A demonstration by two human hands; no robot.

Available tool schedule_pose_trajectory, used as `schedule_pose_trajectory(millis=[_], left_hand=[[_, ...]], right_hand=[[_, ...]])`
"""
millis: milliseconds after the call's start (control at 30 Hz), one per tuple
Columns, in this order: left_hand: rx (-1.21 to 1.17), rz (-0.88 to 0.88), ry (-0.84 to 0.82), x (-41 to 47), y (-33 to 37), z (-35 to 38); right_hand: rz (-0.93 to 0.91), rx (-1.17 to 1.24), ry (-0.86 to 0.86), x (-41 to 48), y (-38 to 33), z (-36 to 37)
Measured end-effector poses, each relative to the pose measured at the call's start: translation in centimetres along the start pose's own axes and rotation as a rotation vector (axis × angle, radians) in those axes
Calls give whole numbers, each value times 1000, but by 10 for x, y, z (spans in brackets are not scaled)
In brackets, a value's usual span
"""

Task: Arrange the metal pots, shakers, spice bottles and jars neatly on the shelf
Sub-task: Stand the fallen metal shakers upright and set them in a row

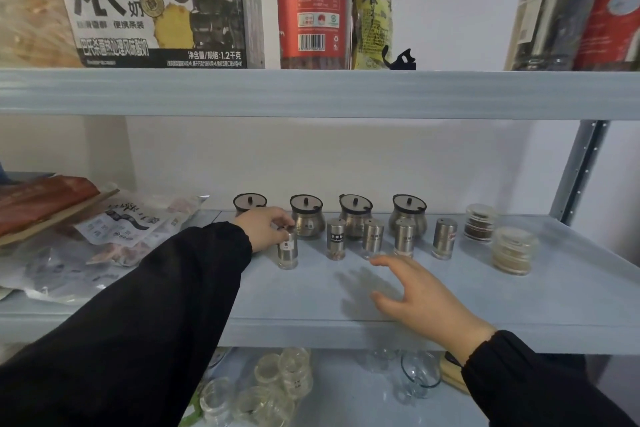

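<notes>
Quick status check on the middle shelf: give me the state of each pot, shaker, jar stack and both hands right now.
Four metal pots: upright, lids on, back row.
Leftmost shaker: upright, gripped at its top by the left hand.
Other four shakers: upright, in a row, untouched.
Two spice jar stacks: standing at the right, apart from the shakers.
Right hand: open, empty, over the shelf.
</notes>
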State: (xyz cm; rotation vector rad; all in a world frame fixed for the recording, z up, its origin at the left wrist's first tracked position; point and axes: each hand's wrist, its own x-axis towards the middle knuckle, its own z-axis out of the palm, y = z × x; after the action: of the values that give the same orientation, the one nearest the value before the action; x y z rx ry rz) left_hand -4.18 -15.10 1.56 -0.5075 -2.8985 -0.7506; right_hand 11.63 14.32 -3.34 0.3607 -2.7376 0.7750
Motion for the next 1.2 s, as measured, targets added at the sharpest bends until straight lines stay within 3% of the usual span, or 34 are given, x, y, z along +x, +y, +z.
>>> schedule_pose_trajectory(millis=[533, 833, 967, 1200], left_hand=[[-30, 154, 28, 27, 8, 16], [-75, 146, -1, 27, -1, 16], [-67, 126, 77, 29, -8, -22], [208, -9, -36, 7, -63, -93]], right_hand=[[84, -21, 46, -13, -7, 0], [85, -15, 76, -8, -14, 5], [78, -22, 61, -1, -20, 7], [25, -26, 49, 21, -42, 27]])
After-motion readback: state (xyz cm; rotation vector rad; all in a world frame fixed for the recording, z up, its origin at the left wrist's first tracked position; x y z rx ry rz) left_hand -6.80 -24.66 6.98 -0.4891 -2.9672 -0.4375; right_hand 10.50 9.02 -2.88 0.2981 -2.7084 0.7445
